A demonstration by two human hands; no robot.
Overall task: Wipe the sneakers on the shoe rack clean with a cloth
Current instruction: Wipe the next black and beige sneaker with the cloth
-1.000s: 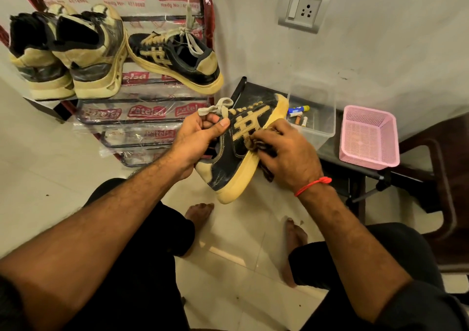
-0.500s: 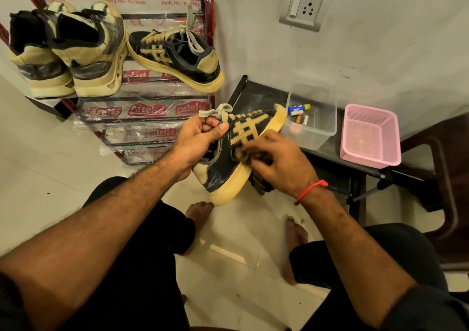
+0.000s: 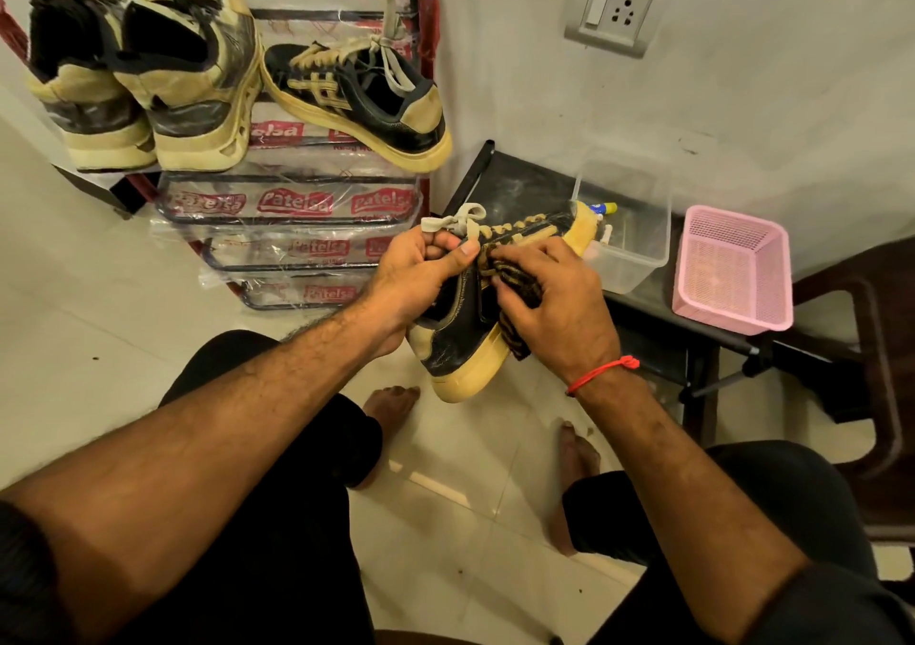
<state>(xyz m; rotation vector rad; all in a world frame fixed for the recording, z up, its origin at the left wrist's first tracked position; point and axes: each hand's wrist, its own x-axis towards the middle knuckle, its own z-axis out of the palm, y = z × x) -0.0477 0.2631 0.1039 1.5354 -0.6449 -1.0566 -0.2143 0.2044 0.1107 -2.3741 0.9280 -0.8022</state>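
The left hand grips the sneaker at its collar, below the shoe rack, toe pointing away. The right hand presses a cloth against its side, ready to stroke along that length.

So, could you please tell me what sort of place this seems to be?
Probably a home entryway or room corner: a plastic-wrapped shoe rack with sneakers against a painted wall, a wall socket, a tiled floor, and a pink basket nearby.
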